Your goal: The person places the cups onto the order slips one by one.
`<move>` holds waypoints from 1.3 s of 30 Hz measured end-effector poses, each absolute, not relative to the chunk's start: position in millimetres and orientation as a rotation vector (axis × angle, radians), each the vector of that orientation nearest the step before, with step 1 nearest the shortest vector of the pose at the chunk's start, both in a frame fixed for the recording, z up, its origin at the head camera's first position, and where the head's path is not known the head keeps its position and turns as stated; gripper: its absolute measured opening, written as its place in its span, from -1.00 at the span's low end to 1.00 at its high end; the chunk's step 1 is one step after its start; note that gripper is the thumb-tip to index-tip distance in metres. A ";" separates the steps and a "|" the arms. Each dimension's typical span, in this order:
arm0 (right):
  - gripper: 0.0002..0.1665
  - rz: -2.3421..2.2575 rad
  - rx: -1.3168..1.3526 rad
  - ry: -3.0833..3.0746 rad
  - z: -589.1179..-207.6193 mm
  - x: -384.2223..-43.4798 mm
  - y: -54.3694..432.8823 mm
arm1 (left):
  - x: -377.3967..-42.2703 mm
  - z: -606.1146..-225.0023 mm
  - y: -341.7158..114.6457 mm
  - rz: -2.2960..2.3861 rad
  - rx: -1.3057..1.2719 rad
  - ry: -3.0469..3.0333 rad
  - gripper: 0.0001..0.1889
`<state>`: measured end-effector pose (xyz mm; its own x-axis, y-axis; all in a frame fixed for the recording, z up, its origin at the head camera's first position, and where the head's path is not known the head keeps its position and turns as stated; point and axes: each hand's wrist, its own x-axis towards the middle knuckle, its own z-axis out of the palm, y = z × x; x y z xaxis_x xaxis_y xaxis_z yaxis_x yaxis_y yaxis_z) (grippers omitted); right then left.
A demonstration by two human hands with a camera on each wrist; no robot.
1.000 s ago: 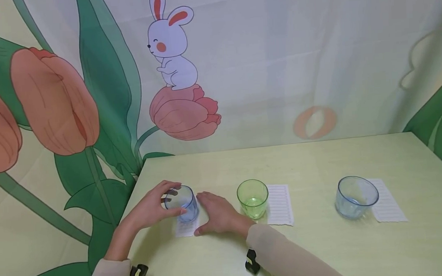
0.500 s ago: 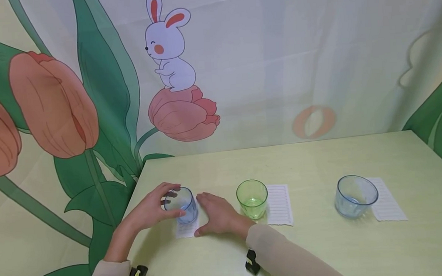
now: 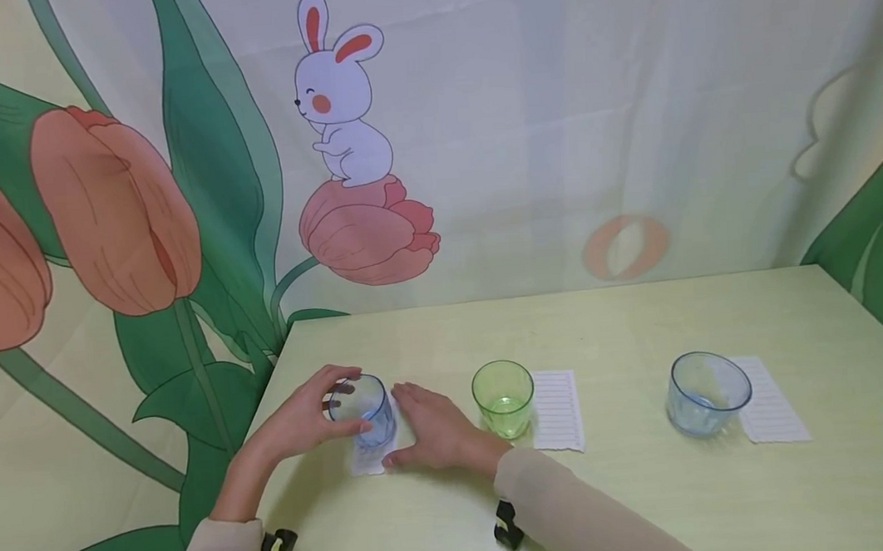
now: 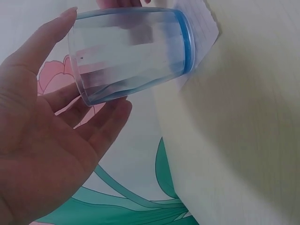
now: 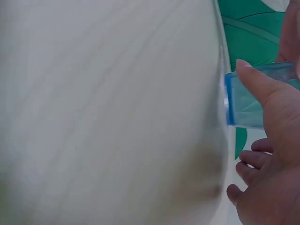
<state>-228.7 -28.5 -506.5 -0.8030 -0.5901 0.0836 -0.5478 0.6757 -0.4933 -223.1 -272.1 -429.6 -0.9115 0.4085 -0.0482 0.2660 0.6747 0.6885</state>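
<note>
My left hand (image 3: 302, 416) holds a clear blue glass (image 3: 377, 420) at its rim, thumb on the near side and fingers on the far side. In the left wrist view the glass (image 4: 131, 51) lies between thumb and fingers, its blue base over the paper. A small lined paper slip (image 3: 369, 461) shows under and in front of the glass. Just right of the glass, my right hand (image 3: 438, 430) rests low at the slip's right edge, thumb and fingers spread apart. In the right wrist view its fingers (image 5: 253, 161) look relaxed, and the thumb overlaps the glass (image 5: 248, 105).
A green glass (image 3: 504, 401) stands beyond my right wrist, with a lined paper (image 3: 557, 411) at its right. Farther right a wider blue glass (image 3: 706, 395) stands next to another lined paper (image 3: 774, 404). A printed curtain (image 3: 517, 138) hangs behind the pale table (image 3: 618, 499).
My right thumb has shifted slightly left, over the edge of the paper slip. The left hand and the blue glass stay in place.
</note>
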 end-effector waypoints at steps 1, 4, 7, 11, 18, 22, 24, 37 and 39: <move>0.32 -0.802 -0.953 2.799 -505.2 -227.9 -27.9 | -223.7 -429.3 -272.2 1.046 0.550 2.699 -0.08; 0.33 -0.887 -0.956 2.782 -498.7 -225.0 -25.8 | -225.2 -425.9 -272.1 1.024 0.551 2.740 -0.03; 0.34 -0.960 -0.948 2.758 -488.8 -221.6 -21.8 | -226.0 -418.4 -270.1 1.001 0.578 2.797 0.00; 0.37 -1.027 -0.942 2.708 -471.7 -217.4 -14.7 | -224.0 -406.1 -265.3 0.940 0.601 2.873 0.03; 0.37 -1.028 -1.007 2.646 -426.0 -201.8 8.4 | -219.9 -389.3 -253.0 0.867 0.649 2.958 0.03; 0.36 -0.950 -1.066 2.708 -402.6 -195.8 26.6 | -216.8 -378.7 -243.6 0.839 0.670 2.981 0.04; 0.36 -0.890 -1.080 2.759 -392.3 -193.9 38.4 | -215.4 -373.4 -237.4 0.829 0.671 2.984 0.05; 0.33 -0.673 -1.236 3.022 -370.2 -195.0 122.7 | -210.5 -369.3 -187.3 0.559 0.877 3.126 0.10; 0.33 -0.654 -1.262 3.048 -369.7 -196.2 129.3 | -209.0 -371.7 -181.8 0.559 0.908 3.116 0.09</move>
